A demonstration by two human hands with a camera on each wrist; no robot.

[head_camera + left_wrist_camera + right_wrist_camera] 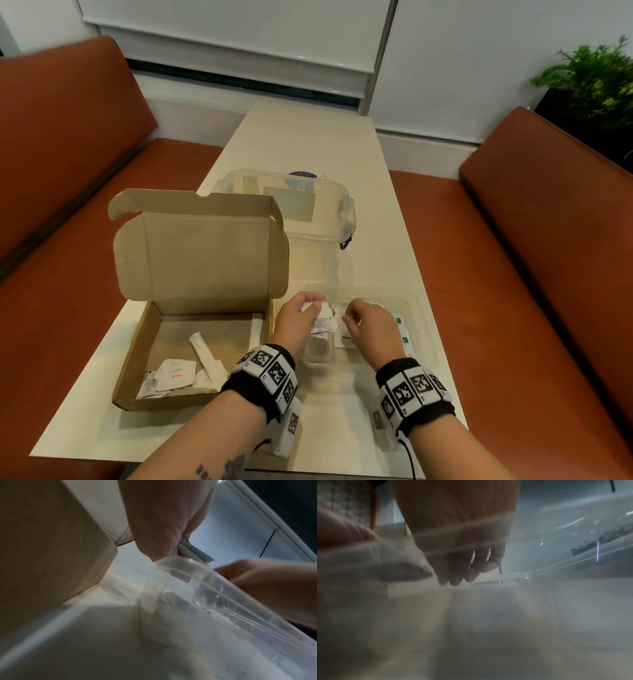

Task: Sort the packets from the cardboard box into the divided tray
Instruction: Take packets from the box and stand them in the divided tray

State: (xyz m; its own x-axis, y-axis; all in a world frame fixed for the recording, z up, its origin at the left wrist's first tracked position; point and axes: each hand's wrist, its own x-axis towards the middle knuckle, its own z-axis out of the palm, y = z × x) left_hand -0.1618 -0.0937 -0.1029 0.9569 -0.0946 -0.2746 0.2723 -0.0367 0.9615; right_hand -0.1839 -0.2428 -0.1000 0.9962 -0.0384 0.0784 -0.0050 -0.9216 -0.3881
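Note:
The open cardboard box (134,356) sits at the left of the table with several white packets (176,373) and a long white sachet (205,354) lying inside. The clear divided tray (426,342) stands just right of it. My left hand (315,308) hovers over the tray's left end and grips a small bunch of white packets (323,320), whose edges (193,550) stick out below the left hand (163,527). My right hand (349,318) is close beside it, fingers curled, pinching a white packet (339,313) from that bunch. The right wrist view is blurred.
Packets with green marks (400,329) lie in the tray's right part. A clear lidded storage box (308,219) stands behind the cardboard box's raised lid (202,246). Orange benches (513,274) flank the narrow table (308,137). A plant (596,75) is at the far right.

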